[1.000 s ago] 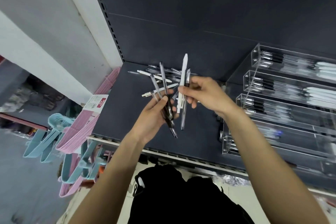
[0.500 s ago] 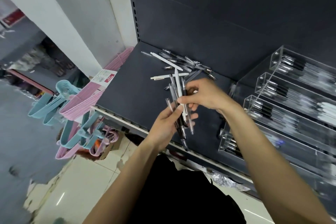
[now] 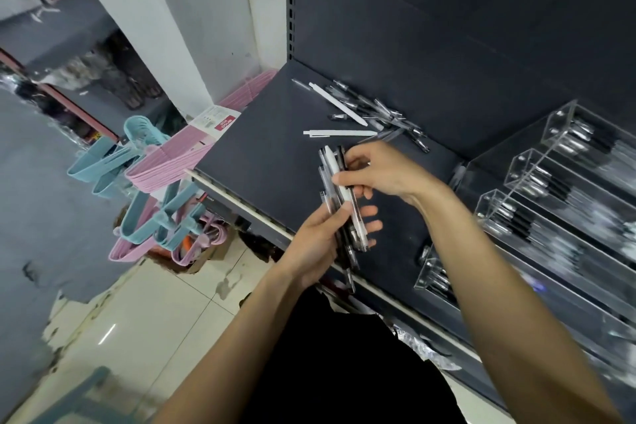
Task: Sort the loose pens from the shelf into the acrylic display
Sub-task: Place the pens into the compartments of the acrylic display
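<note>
Pens: your left hand (image 3: 318, 244) grips a bundle of pens (image 3: 339, 203); your right hand (image 3: 382, 170) pinches its white pen (image 3: 339, 179); loose pens (image 3: 364, 113) at twelve o'clock; acrylic display (image 3: 550, 203) at three.

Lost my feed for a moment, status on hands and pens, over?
Left hand grips pen bundle. Right hand fingers pinch its top. Loose pens remain on shelf. Acrylic display unobstructed.

pen bundle (image 3: 339, 198): held upright | loose pens (image 3: 371, 113): shelf rear | acrylic display (image 3: 550, 203): right
</note>
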### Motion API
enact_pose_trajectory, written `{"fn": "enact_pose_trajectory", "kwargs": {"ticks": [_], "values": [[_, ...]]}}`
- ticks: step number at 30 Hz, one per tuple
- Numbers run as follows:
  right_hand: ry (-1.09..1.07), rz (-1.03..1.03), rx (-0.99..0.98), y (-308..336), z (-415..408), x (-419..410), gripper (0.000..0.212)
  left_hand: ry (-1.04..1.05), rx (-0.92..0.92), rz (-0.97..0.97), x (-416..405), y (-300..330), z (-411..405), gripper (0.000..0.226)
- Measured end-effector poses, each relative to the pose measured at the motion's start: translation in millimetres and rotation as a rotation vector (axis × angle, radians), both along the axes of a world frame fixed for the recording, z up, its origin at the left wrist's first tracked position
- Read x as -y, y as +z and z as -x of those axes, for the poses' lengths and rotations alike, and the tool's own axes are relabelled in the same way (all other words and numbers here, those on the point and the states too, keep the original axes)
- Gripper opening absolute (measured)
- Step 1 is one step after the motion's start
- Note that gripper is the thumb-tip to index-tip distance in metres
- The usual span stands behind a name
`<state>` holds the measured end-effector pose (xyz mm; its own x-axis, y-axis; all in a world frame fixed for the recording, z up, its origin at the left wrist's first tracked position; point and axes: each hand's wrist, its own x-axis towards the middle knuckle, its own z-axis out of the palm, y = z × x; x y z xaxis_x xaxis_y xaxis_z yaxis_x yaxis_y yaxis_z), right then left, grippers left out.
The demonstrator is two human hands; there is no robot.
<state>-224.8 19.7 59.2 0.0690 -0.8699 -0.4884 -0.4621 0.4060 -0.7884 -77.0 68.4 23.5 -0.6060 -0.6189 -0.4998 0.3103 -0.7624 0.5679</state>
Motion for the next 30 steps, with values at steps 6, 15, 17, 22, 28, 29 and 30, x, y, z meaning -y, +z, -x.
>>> {"fn": "enact_pose_trajectory", "kwargs": {"ticks": [6,15,17,22,28,29,30], "values": [[0.081,0.026,-0.074,-3,4,5,0.015,0.032,-0.028,-0.024,-4,1,-3,0.022],[0.174,0.196,-0.145,-4,4,8,0.050,0.020,-0.074,-0.026,-7,1,-8,0.026],[0.316,0.275,-0.171,2,5,12,0.045,-0.013,-0.044,0.005,-8,0,-11,0.026],[0.657,0.258,-0.379,22,10,26,0.029,-0.119,-0.018,0.053,-9,-1,-14,0.027],[0.700,0.302,-0.312,48,7,25,0.014,-0.195,-0.002,0.118,-10,-2,-11,0.027],[0.670,0.317,-0.311,51,8,24,0.014,-0.208,0.000,0.136,-10,-2,-10,0.027],[0.635,0.330,-0.313,55,11,23,0.014,-0.224,0.006,0.147,-9,-2,-10,0.027]]}}
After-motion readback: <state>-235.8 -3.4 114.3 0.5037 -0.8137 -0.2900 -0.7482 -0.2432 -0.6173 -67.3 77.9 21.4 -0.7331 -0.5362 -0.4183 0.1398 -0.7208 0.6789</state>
